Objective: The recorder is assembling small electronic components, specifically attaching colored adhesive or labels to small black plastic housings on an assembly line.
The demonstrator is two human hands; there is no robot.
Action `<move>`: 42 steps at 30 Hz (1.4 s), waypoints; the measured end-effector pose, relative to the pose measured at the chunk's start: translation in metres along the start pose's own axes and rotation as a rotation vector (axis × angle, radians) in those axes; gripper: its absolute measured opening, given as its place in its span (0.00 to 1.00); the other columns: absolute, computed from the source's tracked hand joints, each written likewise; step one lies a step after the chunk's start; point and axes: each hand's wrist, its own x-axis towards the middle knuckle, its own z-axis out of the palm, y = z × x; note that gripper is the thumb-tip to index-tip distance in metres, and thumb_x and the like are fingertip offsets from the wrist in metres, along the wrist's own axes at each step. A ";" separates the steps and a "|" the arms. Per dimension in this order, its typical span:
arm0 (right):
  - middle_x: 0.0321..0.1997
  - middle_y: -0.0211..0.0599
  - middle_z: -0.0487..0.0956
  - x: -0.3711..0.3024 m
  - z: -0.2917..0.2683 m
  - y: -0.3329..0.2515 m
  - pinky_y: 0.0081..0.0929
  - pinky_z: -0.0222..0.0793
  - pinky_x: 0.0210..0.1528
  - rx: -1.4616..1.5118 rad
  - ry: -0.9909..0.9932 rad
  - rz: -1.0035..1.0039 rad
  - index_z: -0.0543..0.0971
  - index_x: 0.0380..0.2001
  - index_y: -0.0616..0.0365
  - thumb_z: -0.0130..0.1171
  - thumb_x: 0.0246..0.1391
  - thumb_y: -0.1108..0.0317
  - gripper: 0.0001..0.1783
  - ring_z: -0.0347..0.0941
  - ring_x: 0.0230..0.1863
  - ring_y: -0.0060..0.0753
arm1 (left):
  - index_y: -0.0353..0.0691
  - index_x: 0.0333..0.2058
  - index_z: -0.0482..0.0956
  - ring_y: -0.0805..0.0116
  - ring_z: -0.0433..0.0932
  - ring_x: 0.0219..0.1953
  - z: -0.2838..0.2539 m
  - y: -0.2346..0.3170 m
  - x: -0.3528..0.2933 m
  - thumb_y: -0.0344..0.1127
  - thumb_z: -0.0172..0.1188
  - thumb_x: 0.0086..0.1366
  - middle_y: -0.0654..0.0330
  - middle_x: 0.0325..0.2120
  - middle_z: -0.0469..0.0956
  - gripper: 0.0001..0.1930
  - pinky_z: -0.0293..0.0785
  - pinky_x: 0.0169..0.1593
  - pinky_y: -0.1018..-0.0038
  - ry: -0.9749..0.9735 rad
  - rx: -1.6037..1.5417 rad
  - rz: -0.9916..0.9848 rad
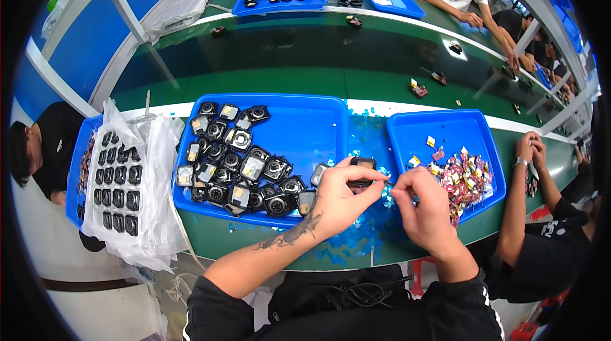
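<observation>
Green table [210,236] runs across the workspace, carrying a large blue tray [305,128] on the left, where dark watch-like units [235,163] crowd one side, and a smaller blue tray [458,126] on the right with a heap of red-and-yellow parts [468,182]. Between the trays, the left hand [347,198] and right hand [425,204] work almost fingertip to fingertip. The left grip is clamped on something dark; the right grip has thumb and forefinger together, but I cannot tell what, if anything, they pinch. With only fingertips supporting it, the held thing could twist or drop if the right hand tugs sharply. The right wrist, near the smaller tray, could also knock its parts if it swings outward. A dark unit [363,162] shows just beyond the left forefinger, with a dark portion visible between that finger and the thumb; whether these are one piece is unclear. Blue scraps [344,252] litter the surface below and could cling to anything dropped.
</observation>
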 end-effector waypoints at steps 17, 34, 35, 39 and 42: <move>0.29 0.38 0.79 0.000 0.007 0.013 0.20 0.74 0.31 0.150 0.237 0.000 0.78 0.37 0.64 0.64 0.45 0.84 0.14 0.77 0.28 0.27 | 0.31 0.36 0.82 0.76 0.76 0.35 0.006 0.011 -0.006 0.26 0.64 0.58 0.57 0.38 0.75 0.07 0.75 0.38 0.81 -0.086 0.105 -0.022; 0.25 0.35 0.78 0.007 0.001 0.011 0.22 0.71 0.27 -0.116 0.159 -0.132 0.77 0.39 0.63 0.65 0.45 0.81 0.15 0.76 0.25 0.27 | 0.32 0.35 0.83 0.74 0.76 0.34 0.004 0.011 -0.005 0.27 0.65 0.56 0.57 0.37 0.76 0.08 0.74 0.38 0.79 -0.119 0.173 -0.057; 0.25 0.34 0.78 0.007 -0.002 0.011 0.21 0.71 0.27 -0.148 0.112 -0.125 0.76 0.40 0.63 0.64 0.47 0.81 0.15 0.76 0.25 0.25 | 0.32 0.35 0.83 0.74 0.76 0.34 0.005 0.011 -0.005 0.27 0.65 0.56 0.57 0.37 0.76 0.08 0.74 0.38 0.79 -0.123 0.174 -0.059; 0.25 0.31 0.77 0.006 -0.019 0.003 0.15 0.69 0.27 0.440 -0.067 0.455 0.73 0.43 0.64 0.59 0.55 0.78 0.12 0.73 0.25 0.14 | 0.32 0.35 0.83 0.74 0.77 0.35 0.006 0.009 -0.007 0.27 0.65 0.55 0.56 0.36 0.76 0.08 0.74 0.39 0.79 -0.090 0.304 0.037; 0.25 0.32 0.77 0.011 -0.020 0.010 0.17 0.69 0.27 0.537 -0.017 0.462 0.75 0.40 0.63 0.59 0.54 0.77 0.09 0.74 0.25 0.19 | 0.33 0.35 0.83 0.74 0.77 0.35 0.008 0.009 -0.007 0.27 0.65 0.55 0.55 0.35 0.77 0.08 0.74 0.39 0.80 -0.108 0.399 0.135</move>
